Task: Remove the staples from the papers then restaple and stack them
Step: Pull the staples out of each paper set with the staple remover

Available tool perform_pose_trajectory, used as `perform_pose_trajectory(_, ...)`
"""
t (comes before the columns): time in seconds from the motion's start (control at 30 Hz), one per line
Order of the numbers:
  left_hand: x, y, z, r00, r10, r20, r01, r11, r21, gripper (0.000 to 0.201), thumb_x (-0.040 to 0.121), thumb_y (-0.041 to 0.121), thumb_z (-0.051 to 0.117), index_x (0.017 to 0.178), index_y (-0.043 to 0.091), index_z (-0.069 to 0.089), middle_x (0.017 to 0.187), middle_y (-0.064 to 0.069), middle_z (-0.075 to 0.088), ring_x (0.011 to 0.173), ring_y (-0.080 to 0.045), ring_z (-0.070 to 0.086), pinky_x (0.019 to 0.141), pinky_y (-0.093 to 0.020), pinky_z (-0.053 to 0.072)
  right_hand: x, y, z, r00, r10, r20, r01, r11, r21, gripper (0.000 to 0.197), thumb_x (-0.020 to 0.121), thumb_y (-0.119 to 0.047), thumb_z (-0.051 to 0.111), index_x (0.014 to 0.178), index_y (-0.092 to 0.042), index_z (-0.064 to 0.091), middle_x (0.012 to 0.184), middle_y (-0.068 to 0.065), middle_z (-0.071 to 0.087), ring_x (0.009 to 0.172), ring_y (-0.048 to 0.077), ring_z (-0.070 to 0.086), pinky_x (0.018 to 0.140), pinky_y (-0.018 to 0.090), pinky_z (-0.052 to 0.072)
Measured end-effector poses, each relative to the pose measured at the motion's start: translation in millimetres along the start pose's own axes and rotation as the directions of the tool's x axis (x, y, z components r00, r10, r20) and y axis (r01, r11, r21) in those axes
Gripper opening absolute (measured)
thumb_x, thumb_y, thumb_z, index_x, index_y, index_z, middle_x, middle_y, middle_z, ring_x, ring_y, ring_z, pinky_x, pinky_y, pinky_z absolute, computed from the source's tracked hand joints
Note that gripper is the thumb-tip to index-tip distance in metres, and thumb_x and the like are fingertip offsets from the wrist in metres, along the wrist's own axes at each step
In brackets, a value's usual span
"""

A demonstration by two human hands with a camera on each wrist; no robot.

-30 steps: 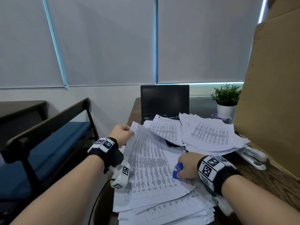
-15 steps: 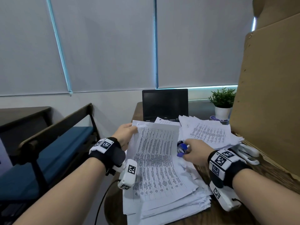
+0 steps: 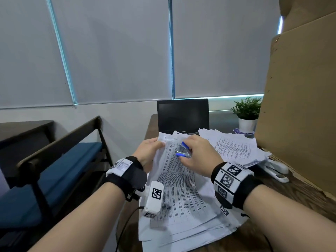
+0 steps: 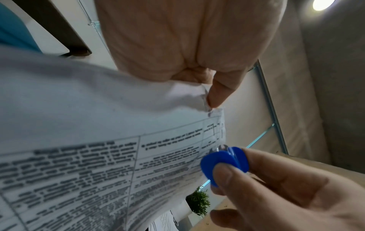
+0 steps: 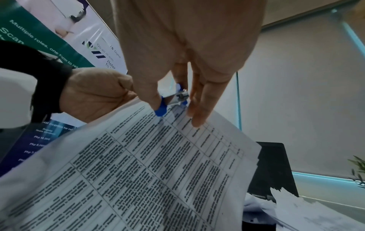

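Evidently the left hand (image 3: 148, 151) pinched the stapled set's (image 3: 179, 180) top corner taut so the right hand's (image 3: 198, 157) fingers (image 4: 225, 176), squeezing the blue staple remover (image 4: 224, 162), could reach the staple beside them.

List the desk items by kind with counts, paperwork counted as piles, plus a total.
Piles of printed white paper: 2, one near, one far
Blue-handled metal staple remover: 1
White plastic stapler: 1
Black laptop: 1
Green plant in white pot: 1
Brown cardboard sheet: 1
Total: 7
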State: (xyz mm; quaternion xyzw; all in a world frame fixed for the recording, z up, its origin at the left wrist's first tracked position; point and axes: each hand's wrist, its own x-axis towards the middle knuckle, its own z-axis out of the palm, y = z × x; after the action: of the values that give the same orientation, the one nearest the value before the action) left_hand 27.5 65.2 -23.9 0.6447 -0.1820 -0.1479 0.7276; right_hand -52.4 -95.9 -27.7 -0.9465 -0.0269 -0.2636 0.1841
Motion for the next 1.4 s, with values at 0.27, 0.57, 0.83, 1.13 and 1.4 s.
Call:
perform_pose_trajectory(0.27, 9, -18, 3, 0.999, -0.004, 0.04, 0.004, 1.0, 0.008, 0.041, 0.096, 0.017, 0.058, 0.115, -0.019, 0.056, 0.112, -0.03, 0.064, 0.098, -0.029, 0.06, 0.101, -0.049, 0.044, 14, -10, 11, 0.995, 0.017, 0.094, 0.004, 0.976, -0.218, 0.021, 0.088, -0.026, 0.06, 0.103, -0.011, 0.061, 0.099, 0.001, 0.043, 0.093, 0.026, 0.057, 0.074, 0.032, 0.047)
perform_pose_trajectory(0.57, 15, -24, 5, 0.999, 0.013, 0.029, -0.016, 0.992, 0.121, 0.028, 0.1, 0.017, 0.051, 0.098, -0.007, 0.066, 0.098, -0.027, 0.063, 0.088, -0.033, 0.06, 0.091, -0.052, 0.049, 17, -19, 22, 0.995, 0.055, 0.084, -0.031, 0.963, -0.267, 0.019, 0.093, -0.022, 0.06, 0.105, -0.007, 0.06, 0.113, 0.008, 0.042, 0.089, 0.029, 0.058, 0.072, 0.037, 0.051)
perform_pose_trajectory(0.83, 7, -21, 9, 0.998, 0.059, 0.022, -0.062, 0.974, 0.217, 0.029, 0.099, 0.019, 0.054, 0.1, -0.005, 0.069, 0.102, -0.031, 0.067, 0.089, -0.033, 0.063, 0.092, -0.055, 0.049, 11, -9, 25, 0.999, -0.015, 0.031, 0.022, 0.973, -0.228, 0.021, 0.095, -0.021, 0.054, 0.109, -0.007, 0.059, 0.103, 0.008, 0.045, 0.088, 0.031, 0.059, 0.064, 0.032, 0.037)
perform_pose_trajectory(1.13, 17, -19, 23, 0.99, 0.14, 0.019, -0.135, 0.9, 0.414, 0.047, 0.091, 0.042, 0.057, 0.088, -0.003, 0.07, 0.085, -0.02, 0.069, 0.079, -0.025, 0.059, 0.089, -0.057, 0.051, -2, 7, 22, 0.996, 0.013, -0.084, -0.018, 0.999, -0.05, 0.024, 0.092, -0.024, 0.058, 0.11, -0.008, 0.062, 0.099, 0.009, 0.05, 0.086, 0.029, 0.058, 0.075, 0.037, 0.048)
perform_pose_trajectory(1.4, 30, -30, 20, 0.996, 0.089, -0.026, -0.076, 0.942, 0.326, 0.084, 0.062, 0.062, 0.063, 0.1, -0.013, 0.06, 0.091, -0.028, 0.066, 0.081, -0.03, 0.057, 0.086, -0.066, 0.046, -5, 11, 23, 0.915, 0.379, -0.136, -0.281, 0.844, 0.457, 0.029, 0.088, -0.027, 0.068, 0.065, -0.008, 0.065, 0.058, 0.0, 0.055, 0.058, 0.016, 0.05, 0.057, 0.028, 0.043)
